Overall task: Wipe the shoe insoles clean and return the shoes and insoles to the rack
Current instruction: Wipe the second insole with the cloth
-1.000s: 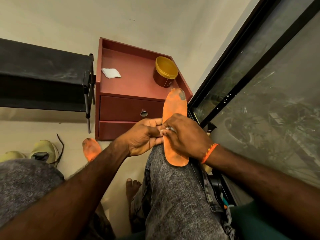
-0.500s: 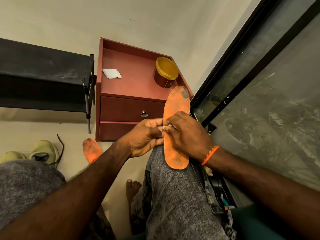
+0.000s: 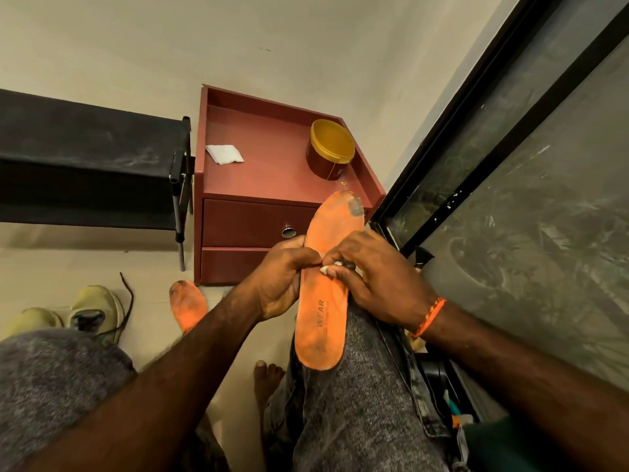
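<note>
An orange insole [image 3: 323,321] lies lengthwise on my right knee, its toe end grey with dirt. My left hand [image 3: 282,281] grips its left edge near the middle. My right hand [image 3: 371,281] presses a small white wipe [image 3: 328,268] against the insole's middle with bunched fingers. A second orange insole [image 3: 188,305], also soiled at the toe, lies on the floor by my left forearm. Two yellow-green shoes [image 3: 92,310] stand on the floor at the lower left. The black shoe rack [image 3: 85,158] is at the left.
A red bedside cabinet [image 3: 258,185] with a drawer stands ahead against the wall. On it sit a folded white wipe [image 3: 224,154] and a yellow-lidded jar [image 3: 330,148]. A dark-framed glass door [image 3: 510,148] runs along the right. My bare foot [image 3: 269,376] rests on the floor.
My right hand with the wipe has slid up the insole toward its toe, uncovering more of the heel half. My left hand has kept its hold on the edge.
</note>
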